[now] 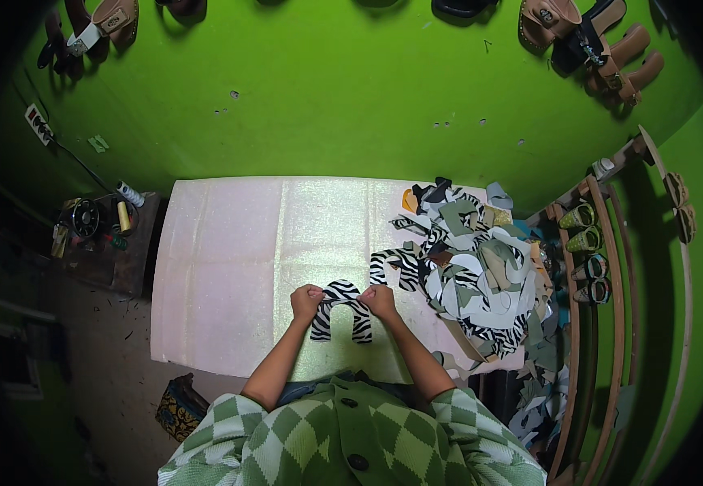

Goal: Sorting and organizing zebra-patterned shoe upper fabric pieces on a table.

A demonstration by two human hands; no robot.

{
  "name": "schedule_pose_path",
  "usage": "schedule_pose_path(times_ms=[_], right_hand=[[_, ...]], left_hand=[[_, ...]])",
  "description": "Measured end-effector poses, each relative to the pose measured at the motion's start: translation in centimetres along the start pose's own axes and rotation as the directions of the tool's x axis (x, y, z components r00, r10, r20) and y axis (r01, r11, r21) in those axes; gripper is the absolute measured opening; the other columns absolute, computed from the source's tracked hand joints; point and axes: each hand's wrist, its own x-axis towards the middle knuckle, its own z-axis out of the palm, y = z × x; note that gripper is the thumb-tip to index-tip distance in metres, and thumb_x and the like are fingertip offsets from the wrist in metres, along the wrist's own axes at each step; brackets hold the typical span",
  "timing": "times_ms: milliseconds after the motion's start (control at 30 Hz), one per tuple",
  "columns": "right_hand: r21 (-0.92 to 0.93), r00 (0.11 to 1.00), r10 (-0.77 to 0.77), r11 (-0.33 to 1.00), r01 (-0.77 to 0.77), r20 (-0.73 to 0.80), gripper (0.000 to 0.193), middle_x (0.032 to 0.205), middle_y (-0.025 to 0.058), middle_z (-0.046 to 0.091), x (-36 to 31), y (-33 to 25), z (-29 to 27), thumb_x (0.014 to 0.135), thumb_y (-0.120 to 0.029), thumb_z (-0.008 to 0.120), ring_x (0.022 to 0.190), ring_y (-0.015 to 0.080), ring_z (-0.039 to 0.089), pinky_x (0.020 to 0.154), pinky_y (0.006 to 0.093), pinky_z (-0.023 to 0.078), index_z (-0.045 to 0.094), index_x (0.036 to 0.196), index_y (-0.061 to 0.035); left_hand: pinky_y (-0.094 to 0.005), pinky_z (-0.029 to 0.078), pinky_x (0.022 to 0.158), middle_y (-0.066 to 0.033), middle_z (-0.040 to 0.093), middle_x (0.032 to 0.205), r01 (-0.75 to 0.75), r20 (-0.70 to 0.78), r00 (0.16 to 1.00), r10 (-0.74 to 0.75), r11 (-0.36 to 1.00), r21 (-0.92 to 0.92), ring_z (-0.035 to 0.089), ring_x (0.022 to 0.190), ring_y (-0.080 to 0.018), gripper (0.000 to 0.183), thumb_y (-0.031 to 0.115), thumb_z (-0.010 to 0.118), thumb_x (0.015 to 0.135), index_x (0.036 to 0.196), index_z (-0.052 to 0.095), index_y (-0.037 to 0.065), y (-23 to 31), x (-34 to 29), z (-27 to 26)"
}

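Between my hands, just above or on the table, is a zebra-striped U-shaped cut piece (341, 290), its curve toward the wall and its two legs toward me. My left hand (308, 303) pinches its left edge near the curve. On the opposite edge, my right hand (379, 301) grips it with closed fingers. Another zebra-striped cut piece (408, 275) lies on the table just beyond my right hand, touching a heap of scraps (481, 263) in white, grey-green and zebra print.
The pale table (222, 259) stands against a green wall. Scraps spill off its right side beside a wooden rack (602, 324) with sandals (585, 240). At left, a small dark table (112, 271) bears spools and a round black device. A patterned bag (181, 407) sits on the floor.
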Motion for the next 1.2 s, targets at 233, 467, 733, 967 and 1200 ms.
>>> schedule_pose_path(times_ms=[233,467,733,967,1200], right_hand=[[-0.059,0.997,-0.062,0.996,0.064,0.042,0.025,0.06,0.0069,0.062,0.9,0.8,0.1,0.064,-0.024,0.077,0.053,0.0133,0.057,0.054,0.0264,0.046,0.066,0.069,-0.0027],[-0.1,0.996,-0.057,0.993,0.063,0.064,0.025,0.06,0.0077,0.062,1.3,1.2,0.2,0.063,-0.024,0.077,0.052,0.0151,0.057,0.053,0.0283,0.045,0.066,0.067,-0.0031],[-0.152,0.996,-0.082,0.985,0.086,0.035,0.022,0.059,0.0094,0.061,1.2,0.5,0.4,0.062,-0.022,0.076,0.055,0.0196,0.058,0.055,0.0314,0.046,0.064,0.063,-0.004],[-0.267,0.967,-0.21,0.949,0.166,-0.147,0.023,0.085,0.0168,0.055,-1.6,-1.7,1.4,0.073,-0.009,0.066,0.081,0.0309,0.056,0.069,0.0379,0.045,0.057,0.093,-0.0037],[-0.594,0.872,-0.483,0.726,0.347,-0.081,0.049,0.111,0.0109,0.049,-5.9,-1.3,4.4,0.079,-0.007,0.05,0.099,0.0242,0.049,0.077,0.0383,0.04,0.048,0.126,-0.0219]], left_hand=[[-0.0253,0.05,0.06,-0.0089,0.066,0.069,0.02,0.031,0.999,-0.021,0.999,0.028,0.063,0.061,-0.0143,0.013,0.009,0.073,0.065,0.075,0.067,0.002,-0.4,0.5,0.0],[-0.026,0.051,0.061,-0.009,0.066,0.069,0.011,0.062,0.998,-0.013,0.999,0.034,0.064,0.062,-0.0145,0.013,0.007,0.072,0.064,0.074,0.067,0.002,-0.6,0.8,0.4],[-0.0283,0.05,0.062,-0.0112,0.065,0.069,-0.045,-0.029,0.998,0.048,0.992,0.12,0.063,0.063,-0.0199,0.012,0.006,0.069,0.063,0.073,0.065,0.001,0.2,0.2,0.8],[-0.0358,0.046,0.071,-0.0108,0.056,0.082,-0.299,0.008,0.939,0.345,0.802,0.518,0.057,0.081,-0.027,0.016,0.006,0.059,0.069,0.085,0.058,0.004,1.5,-1.5,1.0],[-0.0386,0.035,0.091,-0.0046,0.057,0.114,-0.524,0.219,0.808,0.548,0.496,0.693,0.047,0.109,-0.0231,0.04,0.012,0.051,0.079,0.119,0.054,0.01,0.6,-5.9,0.2]])
